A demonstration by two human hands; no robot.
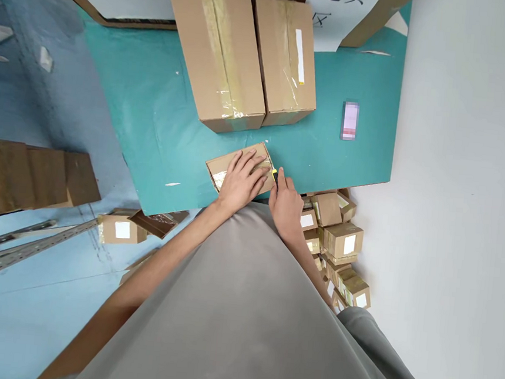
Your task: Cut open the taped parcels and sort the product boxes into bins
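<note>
A small flat cardboard box (223, 166) with tape across its top lies near the front edge of a teal table (153, 116). My left hand (242, 182) rests flat on its top with the fingers spread. My right hand (285, 207) is closed round a yellow-and-black utility knife (275, 175), whose tip meets the box's right end.
Two large taped cartons (220, 51) (286, 57) stand further back on the table. A phone (349, 120) lies at its right. Several small labelled boxes (341, 238) are piled on the floor below the table's right corner. One more small box (120, 229) and metal shelf rails (22, 246) lie at the left.
</note>
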